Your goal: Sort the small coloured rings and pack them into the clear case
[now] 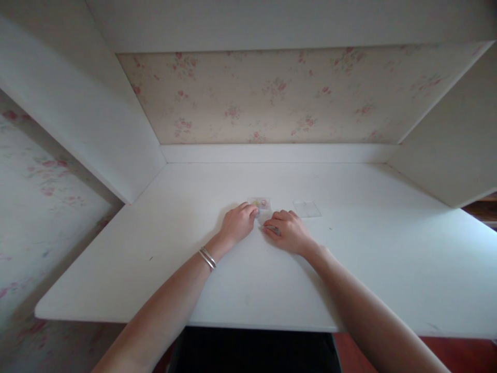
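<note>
Two hands rest close together on the white desk, and both are busy with one tiny thing. The thing is a small clear packet with something pale pink and yellow inside, too small to make out. It lies flat on the desk, just past the knuckles, near the middle and a bit toward the back.

The left hand is curled, with its fingertips touching the left edge of the packet. It seems to be pinching or pinning that edge, though the fingertips are tucked under and I cannot tell which. The right hand is curled too, fingers pressed close together, with the tips at the packet's lower right corner. A small dark bit shows under that hand, but it is too small to name. So the packet sits between the two sets of fingertips, poking out beyond them.

To do this well, I think one hand should hold the packet still while the other works gently at the corner. Small soft moves look best, since the packet seems thin and light and could slide or crumple.

A flat clear sheet lies just to the right of the hands, not touching them. The left wrist wears a thin silver bangle. Behind the desk is a wall with little pink flowers
</note>
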Motion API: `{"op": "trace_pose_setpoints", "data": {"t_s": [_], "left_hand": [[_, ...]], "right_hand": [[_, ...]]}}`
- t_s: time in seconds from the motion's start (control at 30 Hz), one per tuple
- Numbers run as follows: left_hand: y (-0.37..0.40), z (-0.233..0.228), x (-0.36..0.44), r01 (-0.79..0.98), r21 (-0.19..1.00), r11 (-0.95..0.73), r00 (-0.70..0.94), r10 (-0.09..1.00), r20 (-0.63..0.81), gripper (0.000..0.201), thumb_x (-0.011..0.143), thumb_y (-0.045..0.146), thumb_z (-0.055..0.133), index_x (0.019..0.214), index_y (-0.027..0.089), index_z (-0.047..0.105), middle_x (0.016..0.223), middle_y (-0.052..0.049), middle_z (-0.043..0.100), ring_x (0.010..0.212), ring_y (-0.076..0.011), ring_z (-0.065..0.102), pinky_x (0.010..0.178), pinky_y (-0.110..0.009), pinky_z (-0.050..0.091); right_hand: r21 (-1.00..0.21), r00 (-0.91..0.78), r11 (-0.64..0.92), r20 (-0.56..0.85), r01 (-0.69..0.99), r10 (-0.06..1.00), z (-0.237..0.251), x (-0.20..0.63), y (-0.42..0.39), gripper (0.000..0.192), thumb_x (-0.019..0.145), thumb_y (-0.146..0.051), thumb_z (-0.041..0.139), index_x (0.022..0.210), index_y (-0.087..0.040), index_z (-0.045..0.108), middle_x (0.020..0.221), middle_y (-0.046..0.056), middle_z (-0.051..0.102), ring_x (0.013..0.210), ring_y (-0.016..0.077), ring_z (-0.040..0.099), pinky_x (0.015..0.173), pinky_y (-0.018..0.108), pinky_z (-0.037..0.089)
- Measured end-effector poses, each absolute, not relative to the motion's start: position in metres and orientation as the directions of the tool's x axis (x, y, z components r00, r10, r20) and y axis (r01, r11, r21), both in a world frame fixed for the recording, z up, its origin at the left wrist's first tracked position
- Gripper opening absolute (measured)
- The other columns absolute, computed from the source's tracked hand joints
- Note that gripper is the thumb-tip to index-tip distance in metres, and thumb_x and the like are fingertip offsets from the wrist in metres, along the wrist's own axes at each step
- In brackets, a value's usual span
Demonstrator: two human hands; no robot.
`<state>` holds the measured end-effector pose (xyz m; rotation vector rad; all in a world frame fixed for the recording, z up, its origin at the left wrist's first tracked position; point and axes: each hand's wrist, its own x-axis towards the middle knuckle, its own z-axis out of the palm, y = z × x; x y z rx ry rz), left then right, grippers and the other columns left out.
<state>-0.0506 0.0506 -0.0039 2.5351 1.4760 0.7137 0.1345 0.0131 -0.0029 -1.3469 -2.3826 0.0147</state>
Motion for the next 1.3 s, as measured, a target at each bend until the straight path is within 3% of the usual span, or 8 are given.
{"op": "trace_pose_setpoints", "data": {"t_s": [0.23,0.47,0.7,1.07,1.3], "left_hand": [[0.054,-0.004,-0.064,0.765,0.416,-0.491,0.337,0.856,0.391,0.026,0.093,0.030,0.038,0.099,0.022,0.061,0.098,-0.003,0.066,0.092,-0.0150,0.060,0.085,-0.026,0.045],[0.052,-0.008,-0.067,0.758,0.421,-0.498,0.353,0.856,0.377,0.025,0.092,0.031,0.040,0.097,0.022,0.062,0.096,-0.003,0.067,0.089,-0.0152,0.062,0.082,-0.026,0.046],[0.047,-0.007,-0.065,0.744,0.427,-0.513,0.372,0.850,0.374,0.025,0.093,0.030,0.039,0.098,0.023,0.062,0.097,-0.003,0.067,0.091,-0.0154,0.061,0.082,-0.026,0.046],[0.046,-0.007,-0.066,0.727,0.466,-0.505,0.377,0.860,0.343,0.026,0.092,0.032,0.040,0.096,0.021,0.064,0.096,-0.004,0.067,0.091,-0.0159,0.061,0.083,-0.027,0.046],[0.047,-0.010,-0.065,0.700,0.503,-0.507,0.365,0.859,0.358,0.027,0.092,0.033,0.040,0.096,0.021,0.064,0.096,-0.004,0.067,0.089,-0.0153,0.061,0.083,-0.027,0.046]], "right_hand": [[-0.094,-0.497,0.532,0.250,0.842,0.831,-0.001,0.131,0.012,0.021,0.088,-0.022,0.049,0.080,-0.022,0.068,0.081,0.002,0.060,0.082,0.0157,0.049,0.072,0.028,0.027],[0.057,-0.492,0.492,0.209,0.869,0.845,0.000,0.120,0.009,0.024,0.093,-0.021,0.038,0.085,-0.019,0.060,0.089,0.005,0.058,0.084,0.0176,0.047,0.073,0.030,0.027],[0.170,-0.531,0.507,0.163,0.845,0.831,0.008,0.114,0.006,0.016,0.088,-0.013,0.042,0.088,-0.016,0.057,0.091,0.008,0.055,0.083,0.0200,0.046,0.072,0.032,0.026],[0.102,-0.501,0.492,0.125,0.865,0.856,0.009,0.107,0.005,0.023,0.093,-0.018,0.036,0.088,-0.017,0.059,0.091,0.008,0.057,0.085,0.0196,0.049,0.074,0.033,0.027],[0.013,-0.499,0.498,0.022,0.867,0.867,0.019,0.111,0.016,0.019,0.091,-0.020,0.043,0.092,-0.019,0.063,0.096,0.008,0.058,0.089,0.0197,0.053,0.073,0.031,0.029]]}}
